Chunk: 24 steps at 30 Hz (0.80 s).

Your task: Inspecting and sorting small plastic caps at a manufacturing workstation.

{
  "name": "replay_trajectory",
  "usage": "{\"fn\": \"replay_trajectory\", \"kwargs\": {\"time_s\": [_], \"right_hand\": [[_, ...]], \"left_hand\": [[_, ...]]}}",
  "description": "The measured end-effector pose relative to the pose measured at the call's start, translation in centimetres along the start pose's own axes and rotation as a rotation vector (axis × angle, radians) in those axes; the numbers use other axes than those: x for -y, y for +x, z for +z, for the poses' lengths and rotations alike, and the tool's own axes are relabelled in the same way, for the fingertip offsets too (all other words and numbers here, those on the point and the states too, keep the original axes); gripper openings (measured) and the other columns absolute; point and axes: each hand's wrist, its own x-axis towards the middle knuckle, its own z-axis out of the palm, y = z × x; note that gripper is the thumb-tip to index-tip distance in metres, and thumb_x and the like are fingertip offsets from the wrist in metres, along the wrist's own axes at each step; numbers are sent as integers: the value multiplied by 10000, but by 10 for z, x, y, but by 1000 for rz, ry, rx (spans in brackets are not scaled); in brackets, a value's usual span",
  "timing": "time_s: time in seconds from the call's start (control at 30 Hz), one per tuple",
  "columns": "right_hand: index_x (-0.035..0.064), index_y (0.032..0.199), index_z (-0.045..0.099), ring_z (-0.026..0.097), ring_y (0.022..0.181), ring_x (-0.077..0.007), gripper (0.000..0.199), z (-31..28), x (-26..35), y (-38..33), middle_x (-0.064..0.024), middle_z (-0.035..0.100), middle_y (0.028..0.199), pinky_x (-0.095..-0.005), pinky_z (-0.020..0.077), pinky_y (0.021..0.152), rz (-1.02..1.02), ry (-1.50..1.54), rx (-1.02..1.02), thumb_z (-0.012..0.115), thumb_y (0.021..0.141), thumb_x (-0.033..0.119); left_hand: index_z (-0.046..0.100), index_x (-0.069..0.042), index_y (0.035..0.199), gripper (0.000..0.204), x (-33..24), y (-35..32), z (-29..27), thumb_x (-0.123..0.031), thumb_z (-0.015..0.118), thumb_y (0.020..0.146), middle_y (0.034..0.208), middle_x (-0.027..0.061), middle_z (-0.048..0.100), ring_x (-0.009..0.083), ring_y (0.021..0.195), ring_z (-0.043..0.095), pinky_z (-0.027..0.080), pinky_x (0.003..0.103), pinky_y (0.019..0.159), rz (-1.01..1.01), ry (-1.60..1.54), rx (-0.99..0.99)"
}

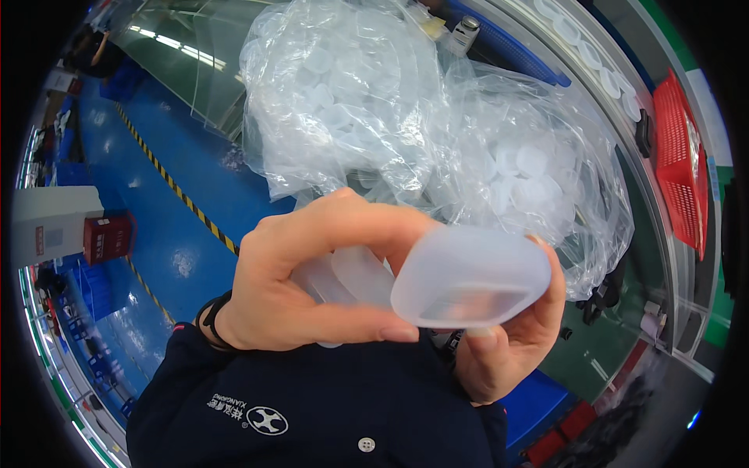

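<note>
A frosted, translucent plastic cup [468, 273] with rounded corners is held up in front of my chest. My right hand [515, 343] grips its right side, thumb at the lower edge and fingers behind the wall. The curled index finger and thumb of my left hand [289, 273] reach to the cup's left side. Inside that curl are more frosted plastic pieces [360, 274], held against the palm and partly hidden by the fingers. My left hand's other fingers are mostly out of sight.
Ahead lie a large clear bag [343, 93] and a smaller one [530, 171], both with many frosted pieces. A small bottle [465, 35] stands by a blue basket [515, 47]. Pieces line a curved rail [589, 54] near a red basket [677, 164]. Striped tape [168, 168] crosses the blue floor.
</note>
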Motion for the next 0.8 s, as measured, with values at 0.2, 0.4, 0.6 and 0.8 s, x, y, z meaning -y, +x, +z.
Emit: {"fn": "replay_trajectory", "kwargs": {"time_s": [0.2, 0.4, 0.6, 0.8], "right_hand": [[-93, 1245, 214, 388, 1133, -297, 616, 5, 2, 1, -283, 276, 1264, -366, 361, 908, 233, 282, -135, 541, 723, -75], [-38, 1282, 176, 455, 1077, -254, 801, 4, 2, -2, -276, 335, 1234, -329, 404, 866, 108, -95, -100, 657, 670, 149], [-45, 1280, 170, 451, 1083, -244, 826, 3, 2, -2, -272, 337, 1234, -317, 408, 864, 44, -96, -67, 675, 647, 118], [-62, 1240, 254, 471, 1050, -248, 677, 2, 2, -2, -275, 395, 1180, -295, 417, 832, 42, -265, -71, 606, 708, 164]], "left_hand": [[493, 40, 1059, 486, 2, 10, -9, -158, 695, 664, 729, 72, 552, 147, 685, 496, 375, 230, 569, 413, 608, 148], [443, 112, 1077, 572, -2, -7, 2, -232, 687, 692, 807, 108, 555, 108, 711, 514, 386, 204, 584, -145, -214, -41], [461, 95, 1017, 549, -2, -1, 7, -249, 710, 669, 839, 114, 555, 112, 722, 520, 395, 200, 602, -78, -103, 27], [480, 68, 1050, 353, -3, -6, 9, -125, 579, 772, 775, 80, 562, 89, 663, 519, 405, 196, 589, -261, -253, -132]]}}
